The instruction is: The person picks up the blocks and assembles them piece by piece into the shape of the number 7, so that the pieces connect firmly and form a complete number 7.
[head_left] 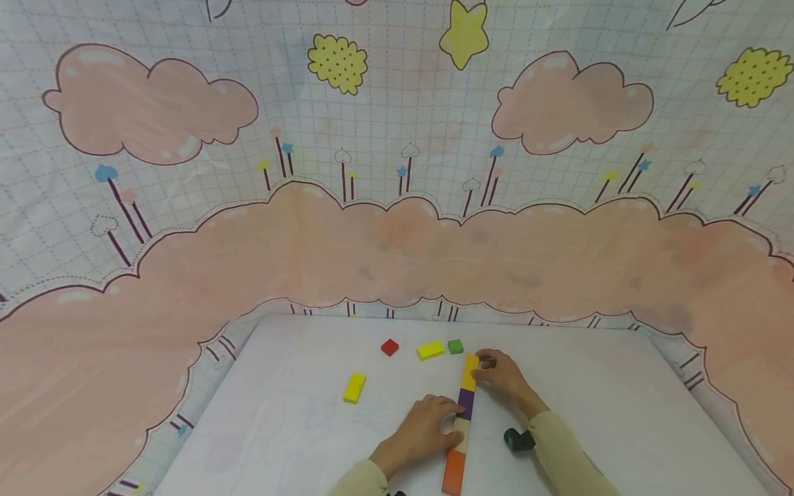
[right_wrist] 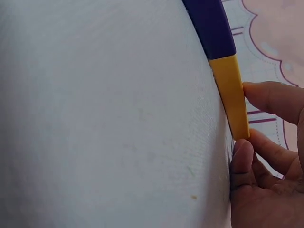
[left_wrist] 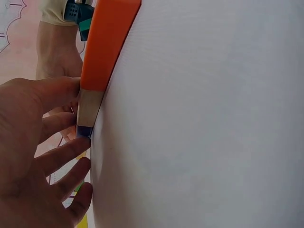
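Neatly aligned, long axis from near to far: orange block (head_left: pixel 454 473), beige block (head_left: pixel 462 434), purple block (head_left: pixel 467 404), yellow-orange block (head_left: pixel 470 370). At the far end, just left of right hand (head_left: pixel 505 376): yellow-orange block, held with thumb and bent fingers. Along left side: left hand (head_left: pixel 422 428), unclenched, only touching.

Looks flatly lit in the head view; appears dimmer in both wrist views, bowing the table (right_wrist: pixel 104 114).

Head view looks down; wrist views, close, share purple block (right_wrist: pixel 212 29).
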Demonstrator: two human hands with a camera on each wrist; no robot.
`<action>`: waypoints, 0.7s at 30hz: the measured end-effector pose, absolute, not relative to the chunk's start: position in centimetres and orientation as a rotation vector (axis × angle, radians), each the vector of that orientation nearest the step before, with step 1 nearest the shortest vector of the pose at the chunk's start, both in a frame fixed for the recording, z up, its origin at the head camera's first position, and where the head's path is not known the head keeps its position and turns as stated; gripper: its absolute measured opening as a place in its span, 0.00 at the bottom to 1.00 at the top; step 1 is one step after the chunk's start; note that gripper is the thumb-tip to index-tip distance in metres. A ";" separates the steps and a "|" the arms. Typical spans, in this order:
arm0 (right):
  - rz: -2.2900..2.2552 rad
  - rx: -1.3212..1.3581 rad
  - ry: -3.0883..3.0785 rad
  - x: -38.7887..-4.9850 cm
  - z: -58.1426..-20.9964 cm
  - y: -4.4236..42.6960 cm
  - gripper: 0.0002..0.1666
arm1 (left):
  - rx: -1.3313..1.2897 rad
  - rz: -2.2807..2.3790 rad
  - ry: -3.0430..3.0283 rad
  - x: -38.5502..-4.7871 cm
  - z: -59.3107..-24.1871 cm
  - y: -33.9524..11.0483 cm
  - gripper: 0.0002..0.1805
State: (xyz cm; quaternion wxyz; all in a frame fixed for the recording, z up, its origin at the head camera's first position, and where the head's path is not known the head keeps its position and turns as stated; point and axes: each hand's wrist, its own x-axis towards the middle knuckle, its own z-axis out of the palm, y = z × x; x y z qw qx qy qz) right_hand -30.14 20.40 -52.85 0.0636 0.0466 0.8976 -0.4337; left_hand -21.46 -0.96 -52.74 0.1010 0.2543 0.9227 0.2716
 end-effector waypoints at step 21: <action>-1.290 0.059 2.721 -29.8 -52.9 20.6 0.29 | 0.747 0.893 2.713 -22.0 -52.8 -1.0 0.21</action>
